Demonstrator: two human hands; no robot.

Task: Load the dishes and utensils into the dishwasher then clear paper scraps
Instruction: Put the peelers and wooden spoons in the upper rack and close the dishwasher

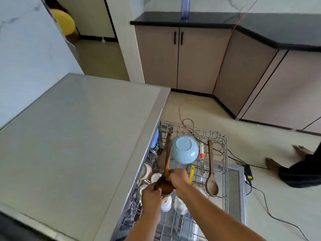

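The dishwasher's wire rack (224,153) is pulled out beside a grey countertop. Both my hands hold a brown wooden ladle (165,181) over the rack. My left hand (151,195) grips its bowl end and my right hand (178,176) pinches it near the handle's base; the handle points away from me. In the rack lie a pale blue bowl (185,149) turned upside down, a wooden spoon (211,173), another wooden utensil (164,152), a red-and-white-handled tool (201,153) and white cups (165,204).
A grey countertop (78,136) fills the left. Black cables and a power adapter (248,173) lie on the floor right of the rack, with an orange cord (224,56) running to the cabinets. Another person's bare feet (274,164) stand at right. A blue vase (185,7) stands on the far counter.
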